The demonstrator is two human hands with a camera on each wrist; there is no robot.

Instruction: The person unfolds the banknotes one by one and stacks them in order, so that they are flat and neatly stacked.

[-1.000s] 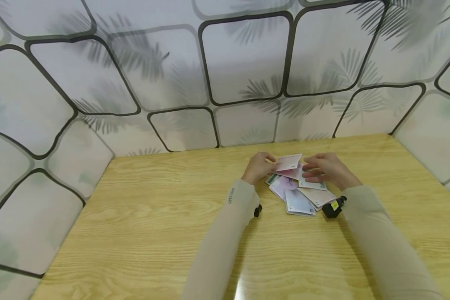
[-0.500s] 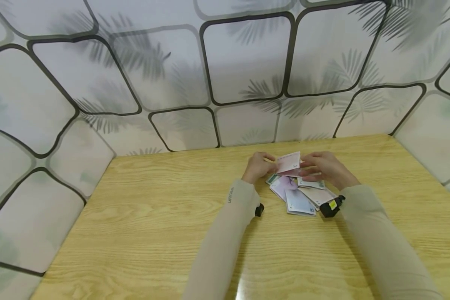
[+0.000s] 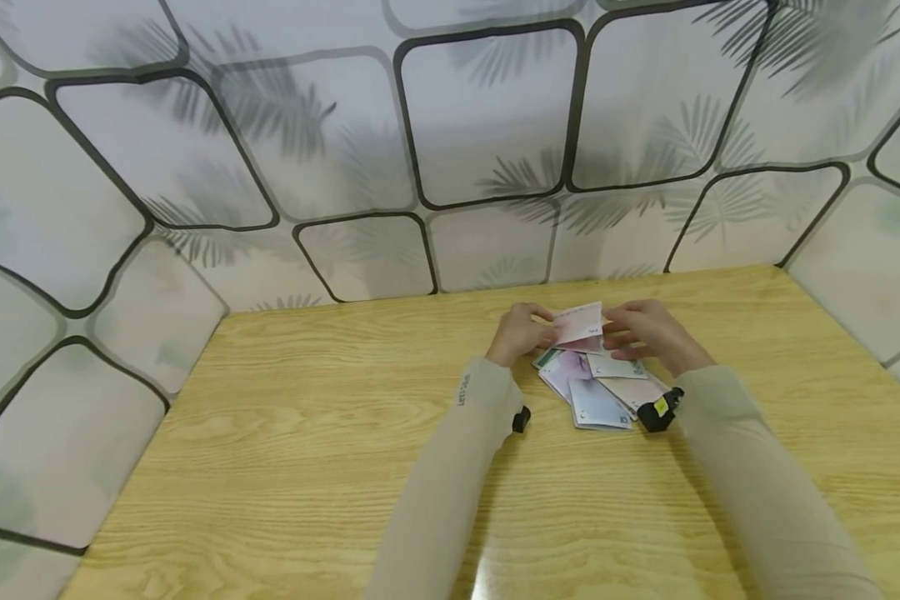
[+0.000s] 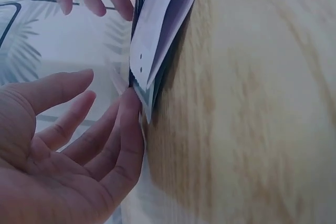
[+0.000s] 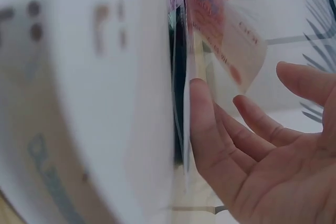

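Note:
Several folded banknotes lie fanned in a pile on the table in the head view. At the back of the pile a pink banknote [image 3: 579, 323] has its upper leaf tilted up; the leaf [image 5: 231, 38] stands free of my right fingers in the right wrist view. My left hand [image 3: 521, 335] is at its left edge, fingertips touching the pile's edge, thumb apart in the left wrist view. My right hand [image 3: 656, 335] is at the right side, over a pale green banknote [image 3: 618, 367], one fingertip against the pile, thumb raised. Nearer lie a purple banknote [image 3: 562, 371], a blue banknote [image 3: 602, 406] and a beige banknote [image 3: 630, 392].
The pile rests toward the back of a wood-grain table [image 3: 307, 433]. A patterned fabric wall [image 3: 487, 125] rises behind the table and on both sides. Black wrist cameras sit under both sleeves, the right camera [image 3: 658, 412] close by the beige banknote.
My right hand has drawn slightly back and up. The pale green banknote has shifted a little to the left, and the pink banknote's raised leaf has tilted up slightly.

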